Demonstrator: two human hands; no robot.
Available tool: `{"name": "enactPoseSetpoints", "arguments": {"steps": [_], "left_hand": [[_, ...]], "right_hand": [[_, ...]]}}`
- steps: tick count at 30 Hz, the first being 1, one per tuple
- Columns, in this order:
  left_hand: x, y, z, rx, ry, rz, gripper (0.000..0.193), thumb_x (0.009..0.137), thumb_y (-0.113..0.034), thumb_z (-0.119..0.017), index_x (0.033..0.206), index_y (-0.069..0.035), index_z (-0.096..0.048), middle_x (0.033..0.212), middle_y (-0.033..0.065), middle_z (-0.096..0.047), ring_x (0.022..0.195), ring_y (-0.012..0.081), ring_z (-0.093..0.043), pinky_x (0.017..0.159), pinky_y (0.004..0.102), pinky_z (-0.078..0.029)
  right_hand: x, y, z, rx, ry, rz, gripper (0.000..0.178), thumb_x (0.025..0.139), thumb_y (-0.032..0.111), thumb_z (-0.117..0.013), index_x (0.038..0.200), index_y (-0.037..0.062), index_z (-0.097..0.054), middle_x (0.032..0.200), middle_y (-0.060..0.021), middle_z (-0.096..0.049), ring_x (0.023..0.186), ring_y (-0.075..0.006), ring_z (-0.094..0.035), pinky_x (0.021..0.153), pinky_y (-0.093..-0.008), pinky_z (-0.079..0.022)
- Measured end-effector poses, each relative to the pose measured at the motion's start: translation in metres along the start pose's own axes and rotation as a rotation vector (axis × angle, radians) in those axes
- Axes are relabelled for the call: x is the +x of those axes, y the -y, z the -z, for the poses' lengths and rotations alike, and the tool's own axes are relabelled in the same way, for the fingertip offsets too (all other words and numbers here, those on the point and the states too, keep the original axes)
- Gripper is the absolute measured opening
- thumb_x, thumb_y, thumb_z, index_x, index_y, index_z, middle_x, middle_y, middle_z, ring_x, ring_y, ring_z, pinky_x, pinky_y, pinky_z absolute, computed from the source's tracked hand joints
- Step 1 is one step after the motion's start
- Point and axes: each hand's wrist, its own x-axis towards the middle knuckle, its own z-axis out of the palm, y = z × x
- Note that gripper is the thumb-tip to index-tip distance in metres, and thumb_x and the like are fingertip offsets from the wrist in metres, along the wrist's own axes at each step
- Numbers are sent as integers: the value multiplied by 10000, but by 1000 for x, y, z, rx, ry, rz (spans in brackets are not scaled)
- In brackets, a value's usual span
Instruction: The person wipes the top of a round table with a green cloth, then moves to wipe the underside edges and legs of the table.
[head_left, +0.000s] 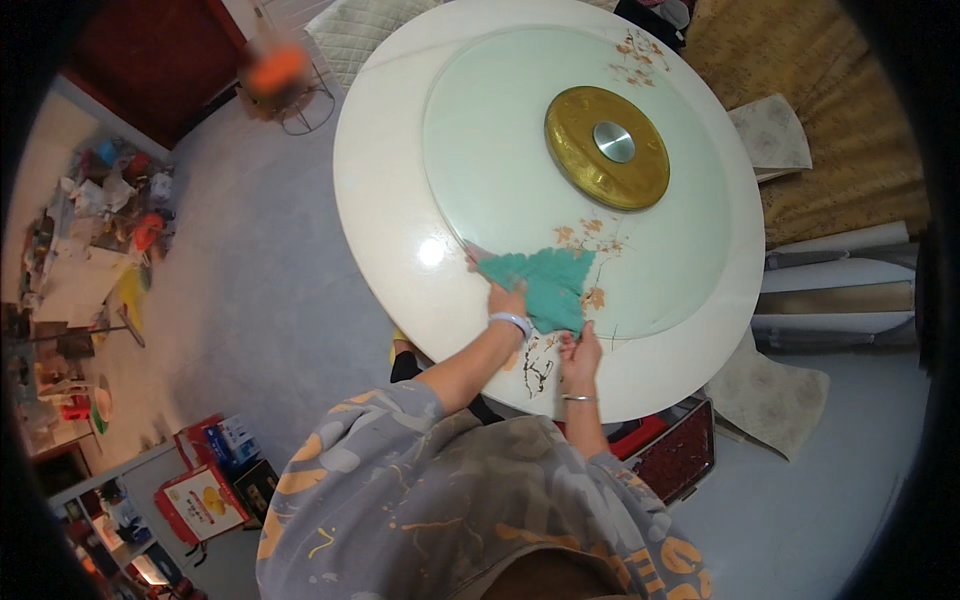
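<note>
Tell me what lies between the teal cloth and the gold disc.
In the head view, only a stretch of the glass turntable, patterned with orange leaves, lies between the teal cloth and the gold disc; no loose object shows there.

Matt, fluffy cloth (548, 285), smooth glass turntable (490, 130), glossy tabletop (385, 190), brushed metal knob (613, 142).

One bare left hand (506, 299) and one bare right hand (581, 362) are counted, two in all, with a single green fabric cloth (545, 285). One pale lavender ring bracelet (511, 322) and one thin silver-coloured metal bangle (579, 398) are worn. One round white table (385, 190) is seen, and one round pale-green glass turntable (480, 150), one round gold-coloured disc (580, 175) and one round silver-coloured metal knob (614, 142) are counted upon it. The many small mixed items (130, 200) at the left cannot be counted.
</note>
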Motion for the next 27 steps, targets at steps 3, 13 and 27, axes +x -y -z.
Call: {"name": "enactPoseSetpoints", "arguments": {"steps": [3,13,27], "left_hand": [[-19,17,-11,175,93,49,371,897,-48,-667,1252,-16,-565,1181,116,-647,1015,220,-633,857,324,-514],[43,-21,18,-2,-33,2,196,889,-103,-700,1060,-28,-638,832,69,-677,549,174,-566,451,338,-422],[34,-28,14,-177,5,-61,410,926,-9,-609,1325,-20,-520,1196,112,-642,1033,244,-620,925,360,-493]], "right_hand": [[-13,-5,-21,99,-48,-47,216,984,299,-579,981,85,-551,818,-28,-591,599,-119,-540,417,-215,-388],[50,78,64,-105,-33,1,185,990,245,-565,862,111,-568,839,-67,-682,494,-40,-392,382,-194,-282],[75,89,52,-181,-243,123,326,991,401,-565,846,108,-569,847,-58,-691,458,-78,-407,380,-218,-304]]}}
